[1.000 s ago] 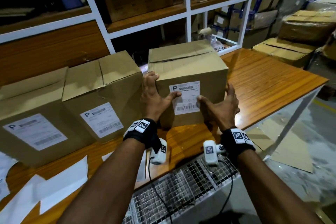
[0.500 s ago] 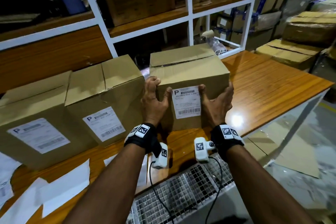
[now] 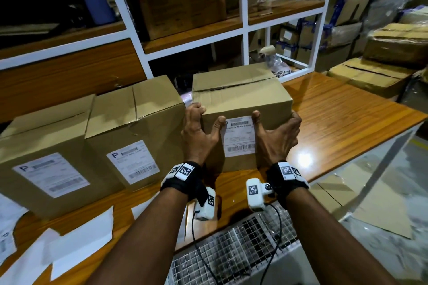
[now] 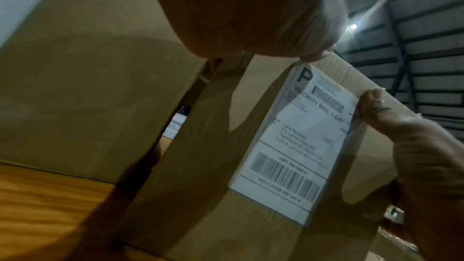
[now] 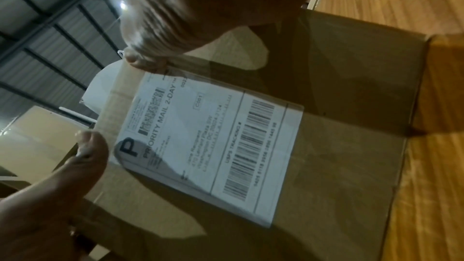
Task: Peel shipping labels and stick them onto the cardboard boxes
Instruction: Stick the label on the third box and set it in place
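A brown cardboard box [image 3: 240, 92] stands on the wooden table [image 3: 335, 122], with a white shipping label [image 3: 239, 139] stuck on its near face. My left hand [image 3: 206, 120] grips the box's left edge, its fingers curled over the top corner. Its thumb presses the label's [image 4: 301, 142] upper left corner. My right hand [image 3: 275, 125] grips the right side, fingers hidden behind the box. Its thumb rests on the label's [image 5: 200, 142] upper right corner. The label lies flat against the cardboard.
Two more labelled boxes [image 3: 134, 122] [image 3: 46, 146] stand in a row to the left, close beside the held one. White backing sheets [image 3: 81, 233] lie on the table's near left. A wire mesh panel [image 3: 231, 250] sits below the table's front edge. Shelving rises behind.
Both thumbs have slid up the label's sides to its top corners. My right hand has closed in on the box's right side. The box stays where it was.
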### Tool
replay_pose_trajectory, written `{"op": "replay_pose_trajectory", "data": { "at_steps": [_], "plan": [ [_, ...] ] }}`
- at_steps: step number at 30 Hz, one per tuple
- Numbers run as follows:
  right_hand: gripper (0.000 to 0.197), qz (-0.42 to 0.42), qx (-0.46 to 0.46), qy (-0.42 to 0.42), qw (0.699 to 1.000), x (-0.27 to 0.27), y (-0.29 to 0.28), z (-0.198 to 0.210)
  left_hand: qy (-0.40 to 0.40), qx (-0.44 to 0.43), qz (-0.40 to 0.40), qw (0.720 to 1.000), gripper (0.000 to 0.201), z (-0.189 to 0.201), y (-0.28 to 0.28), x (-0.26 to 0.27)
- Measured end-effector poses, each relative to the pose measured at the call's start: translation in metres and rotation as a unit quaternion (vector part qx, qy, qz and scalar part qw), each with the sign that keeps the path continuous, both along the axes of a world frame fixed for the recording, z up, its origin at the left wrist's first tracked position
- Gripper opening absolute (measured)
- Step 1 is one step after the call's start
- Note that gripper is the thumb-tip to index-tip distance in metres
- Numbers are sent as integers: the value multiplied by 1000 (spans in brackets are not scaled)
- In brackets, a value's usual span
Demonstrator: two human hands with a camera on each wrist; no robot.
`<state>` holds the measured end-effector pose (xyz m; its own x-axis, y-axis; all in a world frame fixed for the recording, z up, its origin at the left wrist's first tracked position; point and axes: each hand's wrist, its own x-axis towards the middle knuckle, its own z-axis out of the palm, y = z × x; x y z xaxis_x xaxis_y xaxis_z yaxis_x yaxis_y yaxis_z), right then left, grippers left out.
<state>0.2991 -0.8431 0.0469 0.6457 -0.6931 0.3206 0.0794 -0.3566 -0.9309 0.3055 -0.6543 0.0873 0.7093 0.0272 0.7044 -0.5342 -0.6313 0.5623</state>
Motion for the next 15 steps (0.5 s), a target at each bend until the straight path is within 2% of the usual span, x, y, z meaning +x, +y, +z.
{"op": "replay_pose_trajectory", "data": {
  "at_steps": [5,7,11,15],
  "plan": [
    [99,2,-7,1,1000,-1,-5,0,-8,14,54,998,85,4,-14,-3],
    [96,6,-12,1,1000,0,-8,-1,-3,-2,76,997,91,7,-21,-4],
    [98,13,-16,8,1000,-1,-11,-2,-7,-3,94,995,91,8,-25,-4],
    [95,34,-3,3,999,-6,-12,-1,-11,15,98,995,81,7,-21,-2]
  ]
}}
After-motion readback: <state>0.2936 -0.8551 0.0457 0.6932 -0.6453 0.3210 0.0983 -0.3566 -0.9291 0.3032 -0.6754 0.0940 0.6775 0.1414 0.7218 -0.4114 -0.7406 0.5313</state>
